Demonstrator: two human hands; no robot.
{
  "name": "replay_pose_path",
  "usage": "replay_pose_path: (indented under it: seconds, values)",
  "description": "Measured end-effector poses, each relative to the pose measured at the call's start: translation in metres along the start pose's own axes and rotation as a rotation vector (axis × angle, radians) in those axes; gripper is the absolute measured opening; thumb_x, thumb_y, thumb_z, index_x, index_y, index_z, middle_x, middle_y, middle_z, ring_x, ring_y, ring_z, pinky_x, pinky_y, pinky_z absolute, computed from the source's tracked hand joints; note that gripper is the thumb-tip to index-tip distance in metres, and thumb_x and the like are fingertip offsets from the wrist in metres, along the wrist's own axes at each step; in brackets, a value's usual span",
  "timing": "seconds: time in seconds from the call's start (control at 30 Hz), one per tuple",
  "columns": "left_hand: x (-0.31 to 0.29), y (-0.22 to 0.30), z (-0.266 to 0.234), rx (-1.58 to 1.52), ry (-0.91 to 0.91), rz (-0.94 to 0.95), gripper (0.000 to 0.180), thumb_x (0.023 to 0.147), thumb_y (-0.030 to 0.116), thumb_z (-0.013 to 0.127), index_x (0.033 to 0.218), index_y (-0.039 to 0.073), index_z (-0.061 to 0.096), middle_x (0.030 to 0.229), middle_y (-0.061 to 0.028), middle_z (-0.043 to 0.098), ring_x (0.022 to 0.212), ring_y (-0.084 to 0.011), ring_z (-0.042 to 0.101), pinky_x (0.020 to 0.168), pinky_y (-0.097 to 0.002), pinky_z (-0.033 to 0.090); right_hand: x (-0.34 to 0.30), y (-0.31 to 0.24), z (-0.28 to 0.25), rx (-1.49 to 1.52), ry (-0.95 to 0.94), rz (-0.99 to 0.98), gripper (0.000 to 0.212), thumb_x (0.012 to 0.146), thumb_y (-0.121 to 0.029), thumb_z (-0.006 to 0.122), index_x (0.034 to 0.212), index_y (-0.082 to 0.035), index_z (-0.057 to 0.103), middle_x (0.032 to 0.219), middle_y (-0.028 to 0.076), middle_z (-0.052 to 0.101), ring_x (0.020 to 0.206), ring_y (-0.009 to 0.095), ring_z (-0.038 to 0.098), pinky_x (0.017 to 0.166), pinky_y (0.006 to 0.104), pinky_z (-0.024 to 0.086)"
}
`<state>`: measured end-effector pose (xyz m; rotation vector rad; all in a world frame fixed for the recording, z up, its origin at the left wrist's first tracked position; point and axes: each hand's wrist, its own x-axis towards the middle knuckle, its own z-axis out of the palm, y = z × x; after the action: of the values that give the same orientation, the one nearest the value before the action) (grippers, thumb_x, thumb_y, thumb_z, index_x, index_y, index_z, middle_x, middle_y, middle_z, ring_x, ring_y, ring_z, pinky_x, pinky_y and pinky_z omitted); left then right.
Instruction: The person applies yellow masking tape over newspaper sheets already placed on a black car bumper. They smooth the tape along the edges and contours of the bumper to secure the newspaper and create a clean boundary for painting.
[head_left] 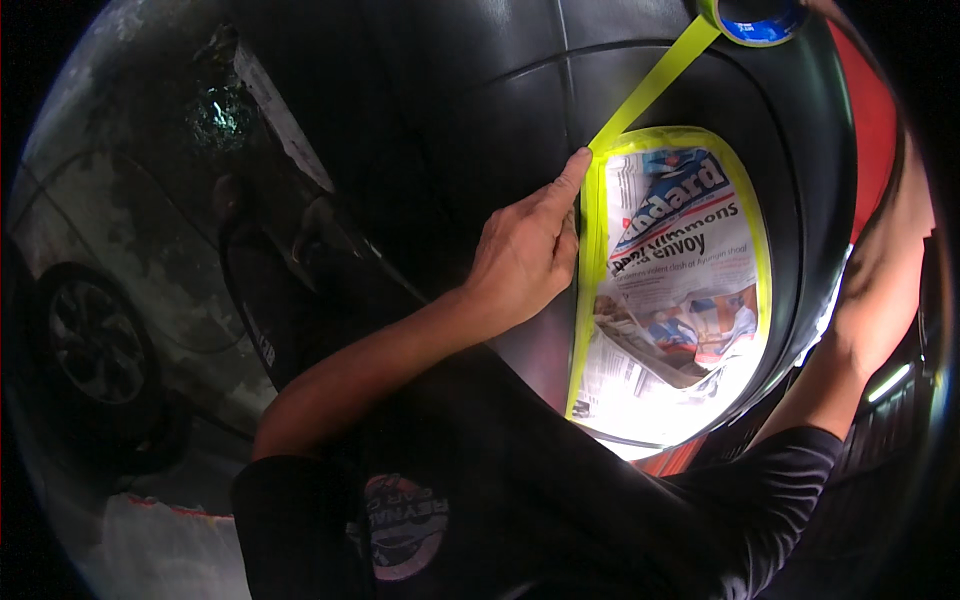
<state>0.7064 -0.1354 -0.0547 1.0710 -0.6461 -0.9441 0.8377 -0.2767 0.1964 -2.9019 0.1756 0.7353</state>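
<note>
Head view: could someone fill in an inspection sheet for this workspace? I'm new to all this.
Surface: dark, glossy, curved panel.
Job's things: newspaper on the panel, bordered by yellow-green tape edging; tape strip runs up to the tape roll.
Clutter: nothing seen for certain; the left side is dim.
Grips: left hand has its index fingertip at the newspaper's upper-left corner, on the tape; right hand is mostly cut off, beside the roll.
Cables: nothing seen.
Surroundings: wheel at left, light tube at right.
</note>
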Motion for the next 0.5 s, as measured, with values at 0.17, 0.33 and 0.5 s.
replay_pose_path:
  seconds: [0.17,0.33,0.5]
  values:
    - [0.003,-0.001,-0.001,0.11,0.03,0.056,0.07,0.091,-0.006,0.06,0.159,0.0,0.044,0.087,-0.0256,0.068,0.075,-0.0359,0.073,0.073,-0.0434,0.057,-0.002,0.003,-0.002,-0.001,0.009,0.0,0.03,0.086,-0.013,0.079,0.111,0.002,0.079,0.096,0.011,0.08,0.09,0.017,0.073,0.085,0.0318,0.058]
    - [0.006,-0.004,-0.003,0.171,0.002,0.04,0.068,0.091,-0.006,0.061,0.157,0.001,0.048,0.083,-0.0248,0.068,0.071,-0.0357,0.072,0.071,-0.0426,0.057,-0.004,0.002,-0.004,-0.009,0.022,0.001,0.03,0.086,-0.014,0.079,0.111,0.002,0.079,0.096,0.011,0.08,0.09,0.017,0.073,0.085,0.0316,0.058]
    - [-0.003,-0.011,-0.009,0.05,-0.006,0.042,0.061,0.095,-0.007,0.059,0.155,0.0,0.051,0.085,-0.021,0.068,0.072,-0.0293,0.07,0.071,-0.0394,0.056,-0.004,0.002,-0.011,-0.029,0.048,-0.01,0.029,0.085,-0.014,0.08,0.11,0.002,0.08,0.096,0.011,0.08,0.09,0.017,0.074,0.085,0.0314,0.058]
